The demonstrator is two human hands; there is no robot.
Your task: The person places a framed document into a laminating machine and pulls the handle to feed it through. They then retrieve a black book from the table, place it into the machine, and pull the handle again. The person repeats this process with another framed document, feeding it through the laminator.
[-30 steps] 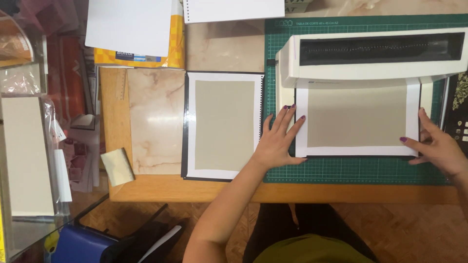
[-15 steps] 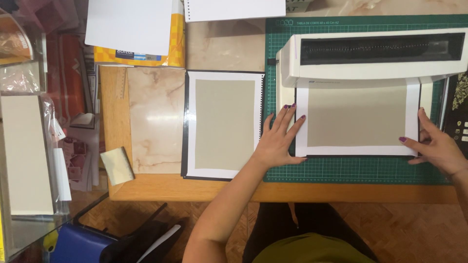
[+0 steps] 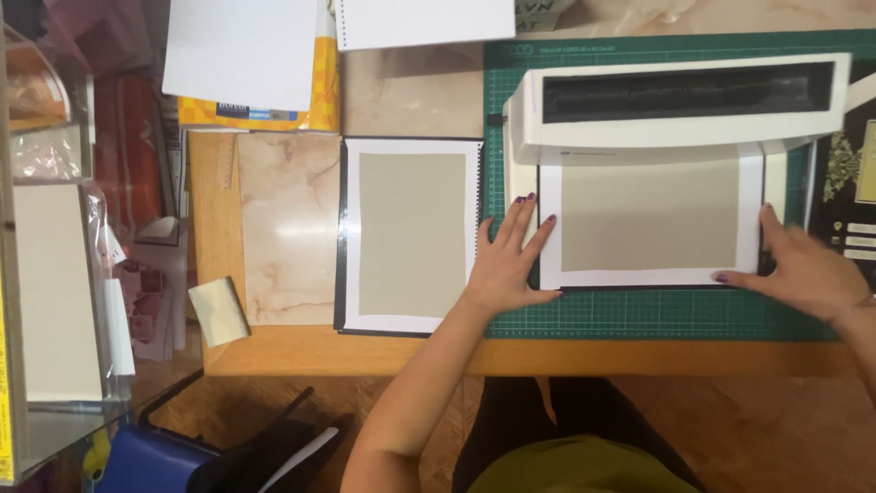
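A white-bordered sheet with a grey-beige panel (image 3: 650,215) lies on the green cutting mat (image 3: 639,315), its top edge tucked under a white binding machine (image 3: 680,102). My left hand (image 3: 511,260) rests flat against the sheet's left edge, fingers spread. My right hand (image 3: 803,269) presses the sheet's lower right corner and edge. A second, similar sheet with a black backing (image 3: 411,235) lies upright to the left of my left hand, partly on the wooden table.
A marble-patterned board (image 3: 290,224) sits left of the second sheet. A small cream pad (image 3: 217,311) lies near the table's front left corner. White papers (image 3: 242,50) and a spiral pad (image 3: 424,20) lie at the back. Boxes and bags crowd the left side.
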